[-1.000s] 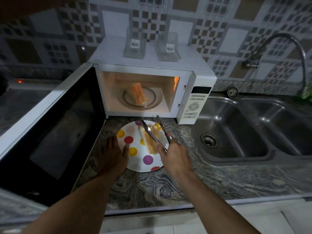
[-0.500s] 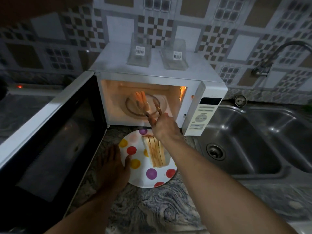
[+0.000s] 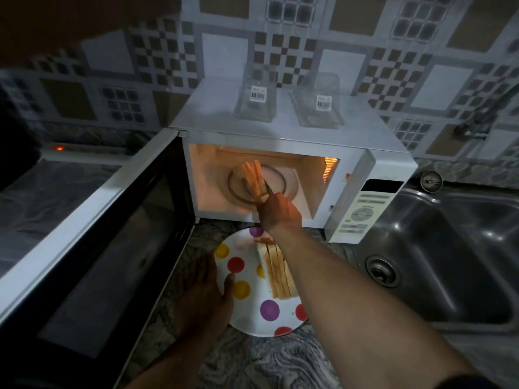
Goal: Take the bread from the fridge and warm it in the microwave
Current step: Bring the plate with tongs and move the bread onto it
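The white microwave (image 3: 283, 133) stands lit inside with its door (image 3: 92, 237) swung wide to the left. Bread slices (image 3: 252, 176) lie on its glass turntable (image 3: 283, 183). My right hand (image 3: 279, 210) reaches into the cavity, shut on metal tongs (image 3: 262, 189) whose tips are around those slices. More bread slices (image 3: 278, 273) rest on a white plate with coloured dots (image 3: 244, 293) on the counter in front of the microwave. My left hand (image 3: 203, 296) lies flat against the plate's left rim, fingers together, holding nothing.
Two clear plastic containers (image 3: 257, 98) with barcode labels sit on top of the microwave. A steel double sink (image 3: 438, 262) lies to the right, with a tap (image 3: 474, 127) on the tiled wall. The counter is grey marble (image 3: 269, 363).
My right hand has carried the tongs from over the plate up into the microwave, and they now close around the bread on the turntable. The left hand stays by the plate.
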The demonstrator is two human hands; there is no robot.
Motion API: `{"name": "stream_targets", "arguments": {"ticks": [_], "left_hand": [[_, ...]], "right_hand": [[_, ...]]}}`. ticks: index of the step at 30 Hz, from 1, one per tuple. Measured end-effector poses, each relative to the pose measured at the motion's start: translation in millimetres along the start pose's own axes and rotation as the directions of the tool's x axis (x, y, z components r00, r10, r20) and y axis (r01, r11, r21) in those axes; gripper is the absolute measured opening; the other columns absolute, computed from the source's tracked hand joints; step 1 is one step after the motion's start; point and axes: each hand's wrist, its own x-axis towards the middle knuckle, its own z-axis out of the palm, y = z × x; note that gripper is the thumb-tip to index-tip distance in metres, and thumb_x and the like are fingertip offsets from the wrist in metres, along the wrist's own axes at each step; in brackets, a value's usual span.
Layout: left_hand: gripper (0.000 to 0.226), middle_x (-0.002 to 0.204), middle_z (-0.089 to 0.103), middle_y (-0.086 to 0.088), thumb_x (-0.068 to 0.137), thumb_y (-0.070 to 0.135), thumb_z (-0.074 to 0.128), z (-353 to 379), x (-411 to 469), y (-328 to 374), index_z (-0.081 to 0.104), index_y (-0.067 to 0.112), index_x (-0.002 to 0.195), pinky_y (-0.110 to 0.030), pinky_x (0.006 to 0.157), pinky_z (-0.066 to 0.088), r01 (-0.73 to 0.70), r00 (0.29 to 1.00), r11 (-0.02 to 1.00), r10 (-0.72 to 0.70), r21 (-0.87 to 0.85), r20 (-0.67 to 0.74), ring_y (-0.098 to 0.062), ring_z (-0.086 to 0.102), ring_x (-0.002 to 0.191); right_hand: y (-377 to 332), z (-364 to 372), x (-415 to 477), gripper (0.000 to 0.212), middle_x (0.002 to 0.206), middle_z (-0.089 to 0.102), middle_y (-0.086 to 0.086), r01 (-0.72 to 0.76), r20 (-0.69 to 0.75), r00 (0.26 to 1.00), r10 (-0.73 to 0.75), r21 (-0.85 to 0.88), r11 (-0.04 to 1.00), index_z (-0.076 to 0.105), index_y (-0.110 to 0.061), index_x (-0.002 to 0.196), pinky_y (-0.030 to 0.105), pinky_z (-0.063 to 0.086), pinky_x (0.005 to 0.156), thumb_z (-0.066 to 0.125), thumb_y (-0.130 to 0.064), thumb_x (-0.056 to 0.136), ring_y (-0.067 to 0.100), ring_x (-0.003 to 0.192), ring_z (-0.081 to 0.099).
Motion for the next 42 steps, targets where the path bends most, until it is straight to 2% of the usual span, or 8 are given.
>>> {"name": "stream_targets", "arguments": {"ticks": [3,6,11,15,20,22,30,42], "left_hand": [[0.075,0.139,0.056,-0.012,0.089,0.061,0.027,-1.2,-0.2,0.2,0.050,0.013,0.142,-0.050,0.101,0.045,0.005,1.000,1.000,-0.005,0.022,0.004,-0.035,0.052,0.125],[0.076,0.140,0.055,-0.009,0.088,0.062,0.027,-1.7,-0.3,0.7,0.047,0.016,0.144,-0.048,0.100,0.046,0.030,0.999,0.999,-0.030,0.012,0.012,-0.033,0.052,0.125],[0.077,0.144,0.051,-0.009,0.087,0.062,0.026,-1.0,0.9,-0.9,0.045,0.017,0.146,-0.048,0.102,0.044,0.017,0.999,1.000,-0.017,0.000,0.028,-0.033,0.049,0.129],[0.073,0.140,0.055,-0.011,0.089,0.059,0.029,-0.8,1.7,-0.5,0.048,0.014,0.143,-0.049,0.102,0.044,0.013,1.000,1.000,-0.013,-0.009,0.014,-0.035,0.052,0.125],[0.076,0.145,0.050,-0.013,0.089,0.058,0.021,-2.2,2.4,0.9,0.044,0.013,0.146,-0.051,0.103,0.043,0.016,0.999,0.999,-0.015,-0.040,0.031,-0.037,0.049,0.129],[0.080,0.149,0.045,-0.013,0.088,0.059,0.015,-5.1,4.0,2.6,0.039,0.013,0.149,-0.051,0.108,0.037,0.023,0.998,0.999,-0.021,-0.027,0.061,-0.037,0.045,0.133],[0.064,0.164,0.011,-0.004,0.103,0.048,0.022,-18.6,4.2,-1.6,0.004,0.021,0.157,-0.040,0.119,0.015,0.015,0.970,1.000,-0.019,0.015,0.241,-0.028,0.018,0.148],[0.064,0.165,0.001,-0.007,0.104,0.046,0.020,-23.7,-8.8,-1.5,-0.001,0.015,0.157,-0.042,0.121,0.007,-0.052,0.957,0.994,0.021,0.100,0.289,-0.026,0.006,0.151]], "right_hand": [[-3.0,2.5,0.4,0.024,0.099,0.067,0.004,0.045,-0.007,0.999,-0.045,-0.068,0.997,0.062,-0.008,0.114,0.028,0.048,0.068,0.053,-0.024,0.100,0.024,0.089,0.068],[-7.4,3.3,0.2,0.026,0.112,0.067,0.010,0.064,0.005,0.998,-0.064,-0.084,0.994,0.061,-0.006,0.117,0.033,0.045,0.073,0.050,-0.023,0.101,0.029,0.102,0.066],[-5.8,-2.3,-2.1,0.027,0.106,0.069,0.009,0.046,0.010,0.999,-0.045,-0.048,0.998,0.064,-0.007,0.113,0.029,0.047,0.071,0.049,-0.025,0.101,0.027,0.094,0.068],[-0.9,-11.0,-12.4,0.020,0.071,0.060,-0.004,0.012,0.023,1.000,-0.012,0.031,0.999,0.067,-0.010,0.103,0.021,0.036,0.041,0.056,-0.026,0.099,0.009,0.053,0.056],[5.9,-26.2,-36.8,0.022,0.063,0.049,-0.006,0.047,0.053,0.997,-0.049,0.050,0.998,0.063,-0.006,0.103,0.024,0.038,0.052,0.059,-0.028,0.098,0.009,0.054,0.057],[11.6,-33.1,-52.3,0.021,0.065,0.049,-0.006,0.073,0.059,0.995,-0.076,0.047,0.996,0.061,-0.009,0.102,0.024,0.040,0.058,0.055,-0.029,0.099,0.014,0.073,0.067],[29.0,-38.2,-108.3,0.046,0.110,0.066,0.018,0.137,0.013,0.991,-0.136,-0.058,0.989,0.058,-0.005,0.110,0.034,0.039,0.069,0.044,-0.048,0.102,0.038,0.099,0.062],[58.0,-19.3,-174.3,0.049,0.101,0.068,0.018,0.153,0.047,0.988,-0.150,-0.078,0.985,0.059,-0.005,0.108,0.035,0.039,0.065,0.042,-0.050,0.102,0.039,0.095,0.064]]}}
